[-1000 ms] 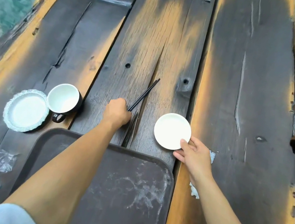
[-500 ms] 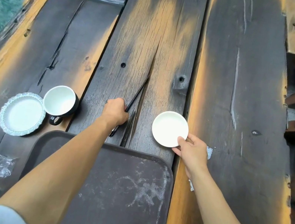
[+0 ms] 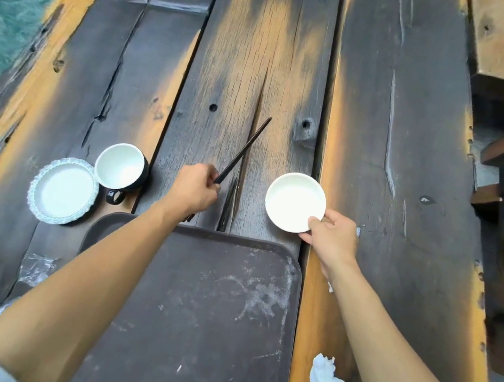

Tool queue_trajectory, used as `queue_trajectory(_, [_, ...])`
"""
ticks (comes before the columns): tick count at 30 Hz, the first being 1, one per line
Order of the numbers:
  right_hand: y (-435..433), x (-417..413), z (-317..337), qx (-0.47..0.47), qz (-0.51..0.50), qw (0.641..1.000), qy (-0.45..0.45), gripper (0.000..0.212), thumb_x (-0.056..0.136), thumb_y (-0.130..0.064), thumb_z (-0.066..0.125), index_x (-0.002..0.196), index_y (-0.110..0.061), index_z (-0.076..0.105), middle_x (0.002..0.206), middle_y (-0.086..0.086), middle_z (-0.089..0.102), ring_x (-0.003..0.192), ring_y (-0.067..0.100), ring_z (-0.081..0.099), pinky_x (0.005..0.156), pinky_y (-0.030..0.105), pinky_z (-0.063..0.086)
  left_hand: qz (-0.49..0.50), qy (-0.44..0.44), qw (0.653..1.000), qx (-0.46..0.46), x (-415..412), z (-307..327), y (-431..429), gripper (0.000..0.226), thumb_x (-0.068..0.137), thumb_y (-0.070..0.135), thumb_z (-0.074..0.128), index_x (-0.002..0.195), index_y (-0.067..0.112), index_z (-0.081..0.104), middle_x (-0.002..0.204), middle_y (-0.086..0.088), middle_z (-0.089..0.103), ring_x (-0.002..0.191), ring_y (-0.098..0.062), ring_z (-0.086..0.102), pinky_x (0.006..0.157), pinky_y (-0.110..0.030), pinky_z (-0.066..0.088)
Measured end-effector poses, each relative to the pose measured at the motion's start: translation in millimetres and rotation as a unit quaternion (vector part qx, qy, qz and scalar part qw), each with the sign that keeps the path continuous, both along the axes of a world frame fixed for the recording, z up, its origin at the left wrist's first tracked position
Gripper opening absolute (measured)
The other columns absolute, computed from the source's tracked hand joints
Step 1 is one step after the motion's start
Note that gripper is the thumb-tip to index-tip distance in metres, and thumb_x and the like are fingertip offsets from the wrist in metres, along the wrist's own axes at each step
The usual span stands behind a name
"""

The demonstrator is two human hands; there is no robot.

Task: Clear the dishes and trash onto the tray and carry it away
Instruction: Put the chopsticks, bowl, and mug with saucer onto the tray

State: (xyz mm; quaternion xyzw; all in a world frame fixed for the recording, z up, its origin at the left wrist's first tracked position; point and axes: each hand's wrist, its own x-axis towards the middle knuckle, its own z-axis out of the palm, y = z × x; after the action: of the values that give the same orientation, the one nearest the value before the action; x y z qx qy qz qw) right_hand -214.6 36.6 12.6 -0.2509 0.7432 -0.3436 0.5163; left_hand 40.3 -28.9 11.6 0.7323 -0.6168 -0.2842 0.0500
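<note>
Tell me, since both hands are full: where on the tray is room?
The tray is bare between the two forearms. It is crowded left of it: scalloped plate, mug, plastic wrappers. Tissues lie right.

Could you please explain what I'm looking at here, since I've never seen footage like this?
There is no machine: a person wears a camera on the head, looking down at their own bare arms over a plank table. The left hand holds dark chopsticks. The right hand grips the rim of a white dish. Nearest is a dark tray with nothing on it. To its left are a mug, a frilled plate and plastic wrappers; to its right, crumpled tissues.
</note>
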Motion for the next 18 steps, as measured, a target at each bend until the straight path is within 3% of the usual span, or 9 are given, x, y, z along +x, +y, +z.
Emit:
queue_trajectory(6, [34,4,24,-0.016,-0.018,1.000,-0.010,0.038,0.090,0.005,0.056,0.125,-0.005,0.065,0.095,-0.002,0.067,0.100,0.021,0.068,0.074,0.029,0.062,-0.102,-0.021,0.994,-0.015,25,4,54,0.015,0.090,0.014,0.057,0.100,0.006,0.066,0.089,-0.017,0.072,0.091,-0.039,0.064,0.078,-0.036,0.049])
queue_trajectory(11, [69,10,35,-0.019,-0.065,0.998,-0.016,0.037,0.089,0.007,0.057,0.123,-0.002,0.066,0.095,-0.006,0.068,0.092,0.015,0.069,0.076,0.032,0.062,-0.177,-0.025,0.984,-0.014,54,1,99,0.015,0.091,0.010,0.053,0.102,0.005,0.063,0.099,-0.016,0.067,0.093,-0.037,0.059,0.076,-0.038,0.044])
queue_trajectory(18, [107,28,36,-0.005,-0.130,0.991,-0.043,0.030,0.091,0.010,0.055,0.118,0.002,0.065,0.121,0.009,0.063,0.111,0.031,0.066,0.069,0.027,0.062,-0.222,-0.071,0.972,0.034,78,-24,124,0.021,0.088,0.007,0.050,0.106,0.006,0.061,0.106,-0.016,0.058,0.101,-0.038,0.057,0.084,-0.043,0.049])
